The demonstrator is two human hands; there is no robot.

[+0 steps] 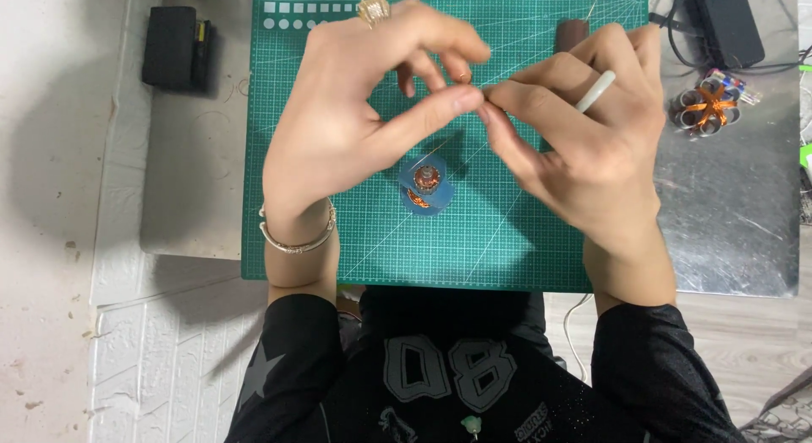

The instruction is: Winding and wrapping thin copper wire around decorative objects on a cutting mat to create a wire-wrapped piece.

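Observation:
Both hands meet fingertip to fingertip above a green cutting mat (524, 257). My left hand (355, 130), with a gold ring and a silver bracelet, pinches something very thin at the thumb tip. My right hand (584, 147) pinches at the same spot and also holds a white slender tool (595, 91) between its fingers. A fine copper wire seems to run from the pinch down to a small copper-wound coil on a blue holder (425, 185), which stands on the mat below the hands. The wire itself is barely visible.
A dark cylinder (570, 33) stands at the mat's far edge. On the metal table (727, 223), a bundle of cylinders bound with orange tape (709, 110) lies to the right, a black device with cables (723, 24) behind it. A black box (173, 47) sits far left.

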